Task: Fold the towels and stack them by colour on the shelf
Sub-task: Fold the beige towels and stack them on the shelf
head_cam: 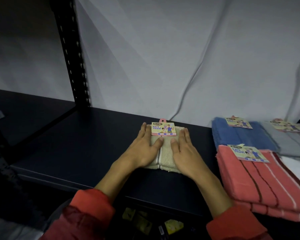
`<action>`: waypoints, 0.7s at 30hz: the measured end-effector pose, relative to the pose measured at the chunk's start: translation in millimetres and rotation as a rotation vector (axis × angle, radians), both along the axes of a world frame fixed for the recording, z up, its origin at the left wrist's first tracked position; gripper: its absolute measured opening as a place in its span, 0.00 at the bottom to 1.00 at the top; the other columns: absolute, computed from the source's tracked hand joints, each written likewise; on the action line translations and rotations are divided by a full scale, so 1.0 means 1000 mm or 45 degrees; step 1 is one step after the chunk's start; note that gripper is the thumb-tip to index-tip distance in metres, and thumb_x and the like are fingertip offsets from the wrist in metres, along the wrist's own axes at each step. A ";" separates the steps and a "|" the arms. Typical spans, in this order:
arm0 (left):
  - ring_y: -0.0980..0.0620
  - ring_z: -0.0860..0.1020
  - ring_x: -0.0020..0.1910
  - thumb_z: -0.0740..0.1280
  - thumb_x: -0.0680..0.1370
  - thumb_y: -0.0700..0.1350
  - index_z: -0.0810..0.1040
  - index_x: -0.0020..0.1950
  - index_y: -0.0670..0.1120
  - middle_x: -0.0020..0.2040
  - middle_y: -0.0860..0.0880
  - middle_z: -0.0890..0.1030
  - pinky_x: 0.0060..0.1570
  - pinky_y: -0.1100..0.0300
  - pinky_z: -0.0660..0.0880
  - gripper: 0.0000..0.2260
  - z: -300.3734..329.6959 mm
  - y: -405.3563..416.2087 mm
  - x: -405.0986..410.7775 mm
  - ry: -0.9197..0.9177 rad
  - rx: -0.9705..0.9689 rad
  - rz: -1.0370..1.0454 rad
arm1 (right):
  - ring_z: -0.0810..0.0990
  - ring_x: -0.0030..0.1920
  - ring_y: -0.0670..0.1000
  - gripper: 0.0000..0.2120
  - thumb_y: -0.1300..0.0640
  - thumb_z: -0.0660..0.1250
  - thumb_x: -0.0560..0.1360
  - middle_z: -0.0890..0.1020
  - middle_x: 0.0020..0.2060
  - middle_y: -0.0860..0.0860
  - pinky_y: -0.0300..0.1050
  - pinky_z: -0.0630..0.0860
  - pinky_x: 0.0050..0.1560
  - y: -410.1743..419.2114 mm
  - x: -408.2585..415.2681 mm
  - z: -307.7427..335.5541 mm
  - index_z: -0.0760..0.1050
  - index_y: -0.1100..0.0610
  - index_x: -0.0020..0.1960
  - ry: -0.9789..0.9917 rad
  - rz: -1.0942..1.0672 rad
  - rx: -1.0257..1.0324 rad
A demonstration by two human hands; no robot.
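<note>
A folded beige towel [164, 155] with a paper label lies on the dark shelf [87, 146], near its back wall. My left hand [144, 147] lies flat on the towel's left side, fingers straight. On the towel's right side my right hand [184, 149] presses down the same way. To the right sit a stack of folded red striped towels [260, 184], a folded blue towel [239, 135] behind it, and a grey towel [291, 141] at the far right.
A black perforated upright post [71, 54] stands at the shelf's back left. White cloth [163, 58] hangs behind the shelf. A white towel edge [296, 168] shows beside the red stack. Small yellow items [173, 226] lie on a lower level.
</note>
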State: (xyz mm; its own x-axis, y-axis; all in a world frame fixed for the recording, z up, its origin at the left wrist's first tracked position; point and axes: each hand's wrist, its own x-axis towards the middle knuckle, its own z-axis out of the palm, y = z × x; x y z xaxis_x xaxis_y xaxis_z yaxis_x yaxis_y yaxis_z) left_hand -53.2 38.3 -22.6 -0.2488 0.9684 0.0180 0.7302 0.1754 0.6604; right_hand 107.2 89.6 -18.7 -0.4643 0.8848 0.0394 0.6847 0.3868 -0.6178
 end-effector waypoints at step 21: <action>0.57 0.46 0.81 0.51 0.70 0.82 0.42 0.82 0.62 0.83 0.56 0.44 0.80 0.49 0.45 0.47 0.014 -0.075 -0.033 0.231 -0.091 -0.155 | 0.54 0.79 0.42 0.27 0.49 0.61 0.83 0.59 0.80 0.47 0.31 0.49 0.70 -0.047 0.032 0.005 0.61 0.54 0.79 0.366 -0.004 0.204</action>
